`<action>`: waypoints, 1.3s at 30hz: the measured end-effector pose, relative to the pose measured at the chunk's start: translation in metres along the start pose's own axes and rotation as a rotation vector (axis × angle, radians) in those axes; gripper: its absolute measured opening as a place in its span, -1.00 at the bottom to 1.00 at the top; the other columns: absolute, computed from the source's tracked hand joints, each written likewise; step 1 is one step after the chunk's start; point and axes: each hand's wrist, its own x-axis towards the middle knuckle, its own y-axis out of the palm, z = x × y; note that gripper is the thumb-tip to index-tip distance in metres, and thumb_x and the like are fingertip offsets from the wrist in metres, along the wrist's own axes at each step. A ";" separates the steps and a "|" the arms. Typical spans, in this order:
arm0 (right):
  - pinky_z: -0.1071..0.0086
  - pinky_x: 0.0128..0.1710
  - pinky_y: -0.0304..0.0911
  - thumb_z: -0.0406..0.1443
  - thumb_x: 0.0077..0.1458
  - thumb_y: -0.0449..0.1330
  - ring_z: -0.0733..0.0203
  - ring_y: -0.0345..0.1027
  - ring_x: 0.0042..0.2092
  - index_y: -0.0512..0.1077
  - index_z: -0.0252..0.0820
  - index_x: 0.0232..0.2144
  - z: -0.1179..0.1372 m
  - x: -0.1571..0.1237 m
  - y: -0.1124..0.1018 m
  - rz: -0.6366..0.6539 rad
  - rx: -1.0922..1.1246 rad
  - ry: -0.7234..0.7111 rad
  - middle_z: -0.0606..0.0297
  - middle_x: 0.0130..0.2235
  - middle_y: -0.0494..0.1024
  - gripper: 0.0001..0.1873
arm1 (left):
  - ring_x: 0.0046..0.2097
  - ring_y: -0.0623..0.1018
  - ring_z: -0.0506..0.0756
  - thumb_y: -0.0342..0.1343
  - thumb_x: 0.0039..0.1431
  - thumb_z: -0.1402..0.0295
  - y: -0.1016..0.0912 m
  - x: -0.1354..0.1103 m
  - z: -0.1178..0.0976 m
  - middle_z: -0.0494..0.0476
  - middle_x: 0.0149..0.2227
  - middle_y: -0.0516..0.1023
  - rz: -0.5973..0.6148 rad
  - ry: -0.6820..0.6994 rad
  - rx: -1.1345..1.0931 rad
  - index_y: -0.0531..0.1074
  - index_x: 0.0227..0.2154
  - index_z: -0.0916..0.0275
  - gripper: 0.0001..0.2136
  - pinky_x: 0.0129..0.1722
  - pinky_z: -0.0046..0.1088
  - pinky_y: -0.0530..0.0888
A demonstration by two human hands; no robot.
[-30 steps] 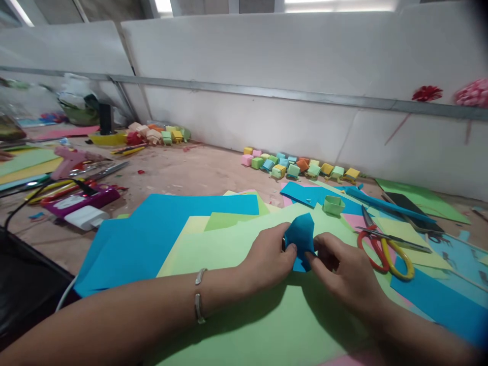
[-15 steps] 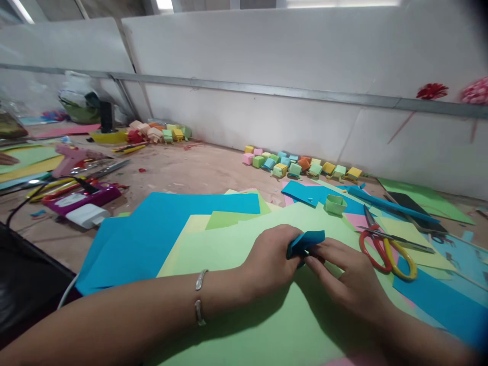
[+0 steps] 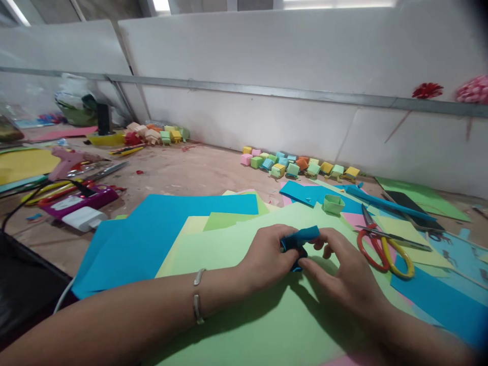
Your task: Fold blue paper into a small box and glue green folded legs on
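My left hand [image 3: 269, 256], with a silver cuff on its wrist, is closed around a small folded piece of blue paper [image 3: 303, 236]. A flap of it sticks out toward the right. My right hand [image 3: 345, 272] is at the paper's right side, its thumb at the lower edge and its curled index finger by the flap's end. The inner folds are partly hidden by my fingers. Both hands are above a large light green sheet [image 3: 229, 254]. Beyond them stands a small open green paper box [image 3: 333, 204].
Right of my hands lie red-and-yellow-handled scissors [image 3: 385, 249]. Blue sheets [image 3: 152, 229] spread out at left, near a purple power strip [image 3: 82, 198] and a pink glue gun [image 3: 64, 162]. Small coloured paper cubes [image 3: 292, 169] line the wall; a dark phone [image 3: 414, 211] lies at right.
The blue paper has turned and shifted slightly left in my left hand. My right thumb and index finger have spread farther apart. A hand at the far left edge has left view.
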 end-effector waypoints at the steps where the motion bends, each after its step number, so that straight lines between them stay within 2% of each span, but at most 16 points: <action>1: 0.34 -0.39 0.29 -0.24 0.10 0.18 0.16 0.34 -0.31 0.35 -0.14 -0.22 0.000 0.000 0.001 -0.008 -0.015 -0.025 0.23 -0.29 0.47 -0.82 | -0.30 0.49 0.06 0.08 -0.02 0.57 0.000 -0.001 0.000 0.03 -0.37 0.57 -0.005 0.014 -0.006 0.54 -0.35 0.22 -0.79 -0.27 -0.43 0.39; 3: 0.31 -0.36 0.29 -0.25 0.15 0.12 0.14 0.35 -0.29 0.36 -0.16 -0.23 0.001 -0.001 0.002 -0.021 -0.039 -0.053 0.20 -0.29 0.48 -0.86 | -0.29 0.49 0.06 0.06 -0.01 0.56 0.001 -0.002 0.001 0.03 -0.35 0.57 -0.020 0.033 0.016 0.52 -0.32 0.22 -0.78 -0.27 -0.44 0.40; 6: 0.30 -0.33 0.30 -0.30 0.18 0.05 0.12 0.37 -0.25 0.36 -0.18 -0.21 0.001 -0.003 0.003 -0.017 -0.052 -0.063 0.15 -0.25 0.51 -0.85 | -0.30 0.47 0.06 0.07 -0.04 0.57 0.002 -0.004 0.004 0.04 -0.38 0.55 -0.029 0.055 0.113 0.49 -0.38 0.23 -0.82 -0.29 -0.44 0.39; 9: 0.31 -0.35 0.29 -0.34 0.15 0.03 0.15 0.36 -0.29 0.37 -0.19 -0.26 0.000 -0.003 0.003 0.004 -0.063 -0.061 0.18 -0.28 0.52 -0.87 | -0.31 0.46 0.06 0.07 -0.03 0.56 0.001 -0.004 0.005 0.05 -0.39 0.54 -0.035 0.148 0.250 0.48 -0.42 0.23 -0.85 -0.32 -0.45 0.37; 12: 0.32 -0.39 0.28 -0.33 0.15 0.03 0.17 0.35 -0.36 0.37 -0.18 -0.32 0.000 -0.003 0.001 0.009 -0.069 -0.051 0.23 -0.36 0.51 -0.88 | -0.31 0.47 0.09 0.07 0.01 0.52 -0.002 -0.006 0.002 0.09 -0.36 0.55 0.009 0.258 0.458 0.48 -0.36 0.22 -0.85 -0.33 -0.42 0.34; 16: 0.33 -0.37 0.31 -0.34 0.13 0.03 0.17 0.38 -0.34 0.37 -0.17 -0.34 -0.001 -0.003 0.000 0.028 -0.049 -0.087 0.23 -0.36 0.53 -0.88 | -0.28 0.50 0.13 0.06 0.05 0.50 -0.006 -0.009 -0.001 0.13 -0.34 0.58 0.066 0.298 0.632 0.49 -0.34 0.22 -0.85 -0.33 -0.41 0.34; 19: 0.33 -0.33 0.33 -0.36 0.09 0.06 0.15 0.42 -0.28 0.37 -0.15 -0.28 -0.001 -0.005 0.003 0.032 -0.034 -0.093 0.20 -0.28 0.56 -0.86 | -0.29 0.50 0.10 0.05 0.05 0.54 -0.007 -0.010 0.000 0.11 -0.33 0.58 0.038 0.342 0.646 0.49 -0.40 0.21 -0.85 -0.36 -0.46 0.32; 21: 0.33 -0.34 0.33 -0.34 0.05 0.08 0.13 0.44 -0.25 0.35 -0.16 -0.18 0.001 -0.006 0.005 0.038 -0.022 -0.076 0.17 -0.22 0.56 -0.77 | -0.33 0.48 0.06 0.05 0.06 0.54 -0.007 -0.009 0.001 0.09 -0.35 0.56 0.013 0.356 0.657 0.49 -0.40 0.20 -0.85 -0.41 -0.48 0.28; 24: 0.33 -0.34 0.32 -0.33 0.05 0.06 0.14 0.44 -0.27 0.34 -0.18 -0.15 0.005 -0.007 0.006 0.090 0.003 -0.036 0.17 -0.23 0.56 -0.73 | -0.38 0.44 0.05 0.05 0.08 0.52 -0.006 -0.007 0.002 0.07 -0.39 0.53 0.000 0.351 0.714 0.48 -0.39 0.18 -0.85 -0.46 -0.49 0.22; 27: 0.37 -0.39 0.24 -0.35 0.11 -0.01 0.20 0.38 -0.38 0.35 -0.17 -0.32 0.007 -0.006 0.006 0.178 -0.027 0.016 0.25 -0.38 0.53 -0.85 | -0.35 0.44 0.09 0.04 0.07 0.52 -0.004 -0.005 0.003 0.10 -0.38 0.51 0.031 0.331 0.788 0.45 -0.39 0.21 -0.88 -0.47 -0.46 0.18; 29: 0.40 -0.47 0.14 -0.34 0.13 -0.04 0.24 0.30 -0.47 0.31 -0.16 -0.43 0.007 -0.004 0.006 0.217 -0.092 0.040 0.28 -0.47 0.48 -0.84 | -0.34 0.43 0.10 0.05 0.03 0.51 -0.003 -0.003 0.005 0.12 -0.37 0.50 0.075 0.298 0.807 0.43 -0.40 0.23 -0.90 -0.47 -0.45 0.18; 35: 0.41 -0.54 -0.07 -0.32 0.07 -0.02 0.26 0.19 -0.52 0.16 -0.13 -0.58 0.009 0.004 0.001 0.306 -0.178 0.158 0.32 -0.55 0.41 -0.81 | -0.29 0.45 0.14 0.07 -0.06 0.51 -0.001 0.002 0.007 0.14 -0.36 0.51 0.158 0.165 0.640 0.43 -0.46 0.23 -0.90 -0.38 -0.42 0.28; 39: 0.40 -0.56 -0.15 -0.30 0.06 0.01 0.28 0.15 -0.55 0.14 -0.13 -0.60 0.014 0.004 -0.002 0.377 -0.180 0.190 0.34 -0.58 0.39 -0.78 | -0.31 0.48 0.17 0.08 -0.10 0.50 -0.007 0.001 -0.002 0.14 -0.37 0.55 0.217 0.053 0.664 0.45 -0.48 0.22 -0.90 -0.41 -0.41 0.27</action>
